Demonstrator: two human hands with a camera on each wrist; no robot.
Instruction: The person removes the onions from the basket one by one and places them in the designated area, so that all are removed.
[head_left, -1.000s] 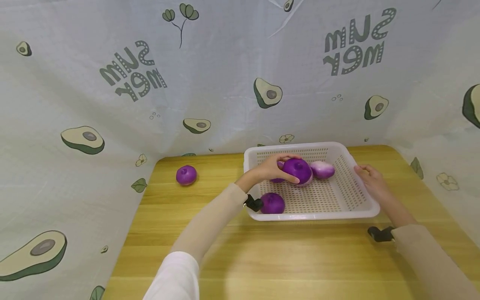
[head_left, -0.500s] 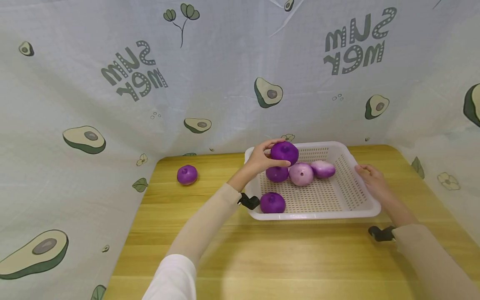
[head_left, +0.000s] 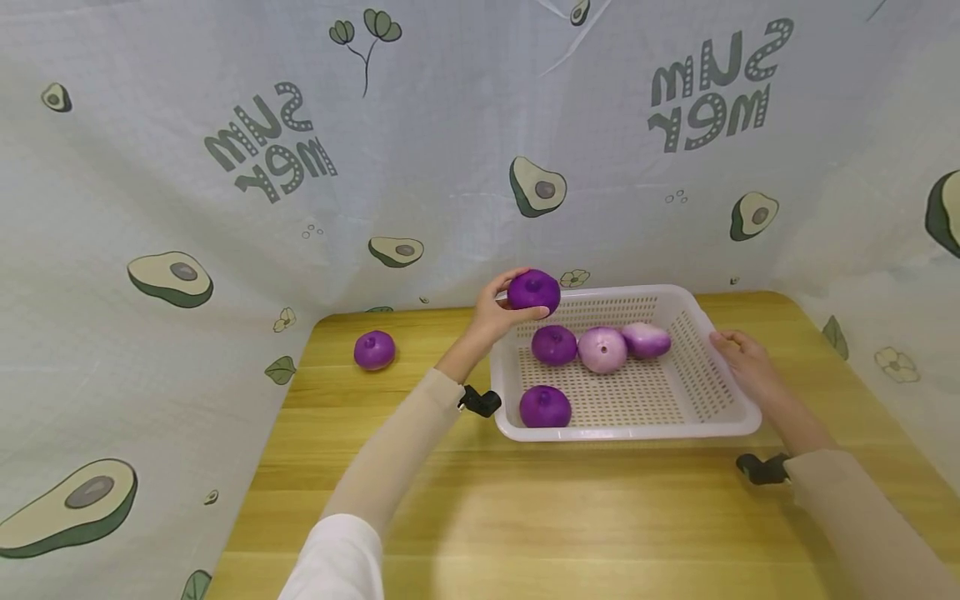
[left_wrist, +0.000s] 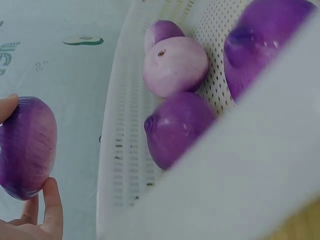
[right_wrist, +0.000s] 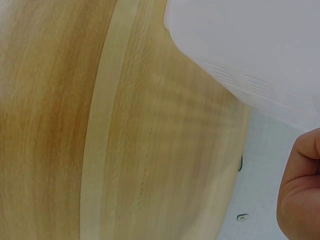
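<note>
onion, round and purple (head_left: 536,291) | left hand (head_left: 492,317) pinching it, ten o'clock of white rectangular plastic basket (head_left: 633,432) | right hand (head_left: 744,360) gripping basket, three o'clock

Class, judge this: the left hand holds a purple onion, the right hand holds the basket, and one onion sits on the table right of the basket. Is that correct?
No: in the head view, the lone onion on the table sits left of the basket, not right. The rest stands.
</note>
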